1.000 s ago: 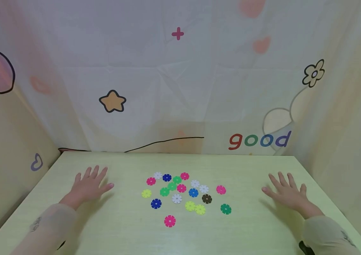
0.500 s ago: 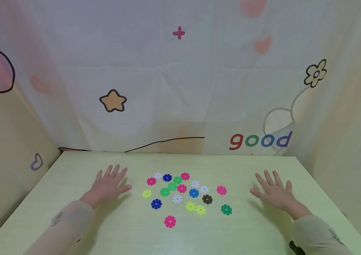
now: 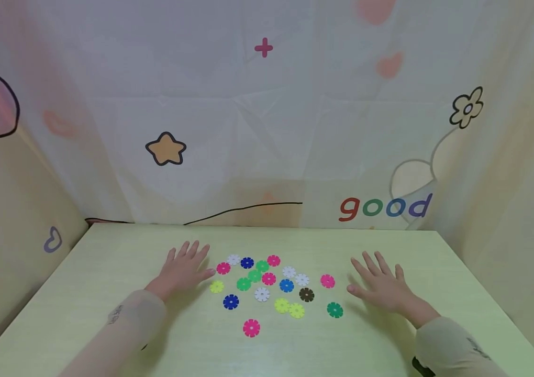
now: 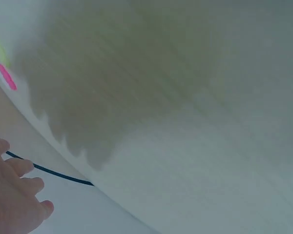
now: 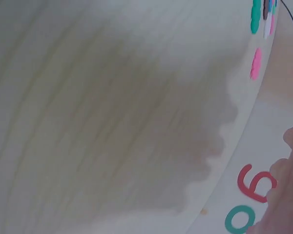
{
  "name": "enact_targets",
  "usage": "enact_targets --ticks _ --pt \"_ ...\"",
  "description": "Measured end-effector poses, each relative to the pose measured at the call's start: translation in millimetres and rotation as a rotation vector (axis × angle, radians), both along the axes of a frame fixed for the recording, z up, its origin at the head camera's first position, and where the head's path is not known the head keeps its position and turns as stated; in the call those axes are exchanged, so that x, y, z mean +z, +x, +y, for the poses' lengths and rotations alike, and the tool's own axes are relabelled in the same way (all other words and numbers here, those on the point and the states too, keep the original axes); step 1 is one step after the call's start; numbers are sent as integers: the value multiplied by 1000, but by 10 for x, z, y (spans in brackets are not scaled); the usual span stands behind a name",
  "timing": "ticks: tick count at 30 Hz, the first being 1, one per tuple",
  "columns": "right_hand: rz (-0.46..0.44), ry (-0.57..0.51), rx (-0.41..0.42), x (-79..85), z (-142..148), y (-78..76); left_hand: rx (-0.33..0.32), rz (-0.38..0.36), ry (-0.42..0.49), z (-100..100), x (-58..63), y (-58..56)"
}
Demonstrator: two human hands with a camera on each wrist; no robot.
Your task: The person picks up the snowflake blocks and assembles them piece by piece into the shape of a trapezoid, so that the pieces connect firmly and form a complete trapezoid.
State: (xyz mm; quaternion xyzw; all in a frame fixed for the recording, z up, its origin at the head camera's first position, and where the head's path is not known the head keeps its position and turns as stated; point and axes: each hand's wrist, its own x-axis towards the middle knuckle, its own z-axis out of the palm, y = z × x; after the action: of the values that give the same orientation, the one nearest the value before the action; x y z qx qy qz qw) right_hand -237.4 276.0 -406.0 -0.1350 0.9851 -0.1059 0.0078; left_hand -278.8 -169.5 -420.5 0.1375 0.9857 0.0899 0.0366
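Observation:
Several flat, notched plastic discs lie loosely spread over the middle of the table, some overlapping. Left of them my left hand hovers with fingers spread, its thumb tip close to a pink disc and a yellow disc. My right hand is held over the table at the right, fingers spread, nearest the right-hand pink disc and the dark green disc. Neither hand holds anything. Both wrist views show a hand's shadow on the tabletop, with the left fingers and right fingers at the edges.
The pale wooden table ends at a printed cloth backdrop behind, with cloth on both sides too. Nearest the front lies another pink disc. A brown disc and a light blue disc lie in the group.
Both hands have moved inward toward the discs, the left hand going right and the right hand going left. The discs have stayed where they were.

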Motion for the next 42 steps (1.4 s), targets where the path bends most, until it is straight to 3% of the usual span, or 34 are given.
enact_targets --ticks 8,12,16,22,26,33,37,42 --pt "16 -20 101 -4 -179 81 -23 13 2 193 10 -110" --pt "-37 -98 149 -17 -219 98 -26 14 37 270 -13 -174" --pt "-124 -184 148 -13 -261 92 -5 -17 80 319 -36 -223" --pt "-151 -206 115 -24 -299 63 60 -87 110 389 -44 -264" --pt "-231 -287 83 -34 -327 30 44 -77 96 403 -55 -279" --pt "-370 -419 119 -54 -328 4 58 -87 128 399 -95 -284" --pt "-434 -447 116 -83 -324 -6 70 -89 143 405 -98 -284" --pt "-453 -441 101 -116 -337 0 77 -90 152 417 -88 -282"
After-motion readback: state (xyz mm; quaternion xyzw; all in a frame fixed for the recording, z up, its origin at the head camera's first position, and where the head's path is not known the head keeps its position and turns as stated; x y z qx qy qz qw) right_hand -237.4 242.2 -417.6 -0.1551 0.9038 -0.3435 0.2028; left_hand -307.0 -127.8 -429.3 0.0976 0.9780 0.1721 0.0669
